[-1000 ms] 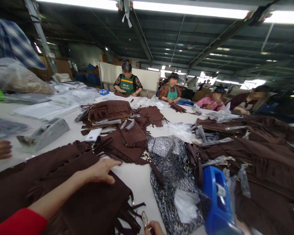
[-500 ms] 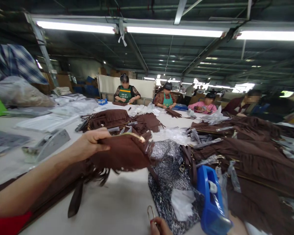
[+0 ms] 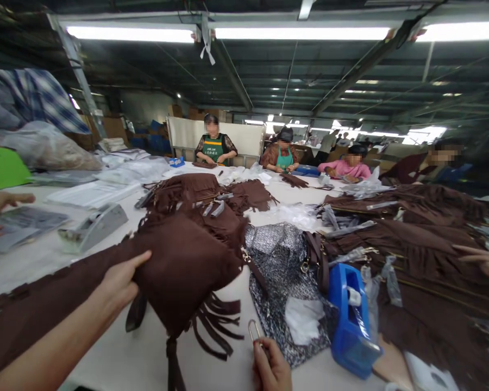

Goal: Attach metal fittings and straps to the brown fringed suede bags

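My left hand (image 3: 120,281) grips the edge of a brown suede fringed bag (image 3: 187,266) and holds it lifted over the white table (image 3: 118,353); its fringe and a strap hang down. My right hand (image 3: 271,369), at the bottom edge, pinches a small metal clasp (image 3: 254,329) that sticks up from the fingers. A black-and-white patterned cloth (image 3: 279,266) lies just right of the bag.
A blue tape dispenser (image 3: 352,320) stands to the right, a grey one (image 3: 93,225) to the left. Piles of brown fringed bags (image 3: 424,244) cover the right side and the middle. Other people's hands show at the left edge (image 3: 0,202) and right edge (image 3: 481,259). Several workers sit at the far end.
My left hand reached to the bag, took hold of it and pulled it nearer and lower, turning it so the fringe hangs. My right hand rose a little with the clasp.
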{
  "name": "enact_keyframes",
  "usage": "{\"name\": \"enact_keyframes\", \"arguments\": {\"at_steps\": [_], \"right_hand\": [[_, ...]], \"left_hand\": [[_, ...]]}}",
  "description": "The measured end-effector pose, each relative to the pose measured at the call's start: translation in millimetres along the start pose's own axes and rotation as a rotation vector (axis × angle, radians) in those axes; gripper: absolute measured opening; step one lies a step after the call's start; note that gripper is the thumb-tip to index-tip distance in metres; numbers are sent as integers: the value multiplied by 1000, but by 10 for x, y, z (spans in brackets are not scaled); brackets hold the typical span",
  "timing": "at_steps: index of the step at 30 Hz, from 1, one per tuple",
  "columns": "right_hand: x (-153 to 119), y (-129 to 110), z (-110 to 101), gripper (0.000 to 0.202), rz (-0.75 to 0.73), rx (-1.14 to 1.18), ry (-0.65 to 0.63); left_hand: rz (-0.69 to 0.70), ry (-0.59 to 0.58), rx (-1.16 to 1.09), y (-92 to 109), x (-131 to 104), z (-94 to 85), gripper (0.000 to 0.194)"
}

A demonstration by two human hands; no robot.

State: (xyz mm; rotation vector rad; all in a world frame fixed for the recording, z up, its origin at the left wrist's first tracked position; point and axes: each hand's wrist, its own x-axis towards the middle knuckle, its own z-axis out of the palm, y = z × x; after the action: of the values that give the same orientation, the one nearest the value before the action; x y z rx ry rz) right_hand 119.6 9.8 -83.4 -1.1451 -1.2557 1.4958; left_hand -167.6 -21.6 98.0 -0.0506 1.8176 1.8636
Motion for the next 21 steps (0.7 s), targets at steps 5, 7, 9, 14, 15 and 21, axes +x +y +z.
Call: {"name": "enact_keyframes", "arguments": {"at_steps": [5, 7, 9, 14, 15, 21], "right_hand": [[-8, -84, -11, 54, 65, 28, -38], [1, -94, -16, 52, 50, -4, -56], [12, -100, -23, 47, 8, -60, -55], [16, -128, -31, 35, -59, -99, -78], [11, -143, -35, 34, -62, -74, -88], [-77, -327, -90, 38, 18, 110, -147]], "left_hand": [[25, 132, 361, -965, -64, -611, 24], [410, -6, 584, -1187, -114, -793, 32], [1031, -229, 886, -1309, -127, -871, 34], [1928, -411, 1361, -1395, 100, -730, 54], [1962, -424, 1354, -1404, 156, -683, 51], [1567, -661, 1098, -1372, -62, -356, 37]]}}
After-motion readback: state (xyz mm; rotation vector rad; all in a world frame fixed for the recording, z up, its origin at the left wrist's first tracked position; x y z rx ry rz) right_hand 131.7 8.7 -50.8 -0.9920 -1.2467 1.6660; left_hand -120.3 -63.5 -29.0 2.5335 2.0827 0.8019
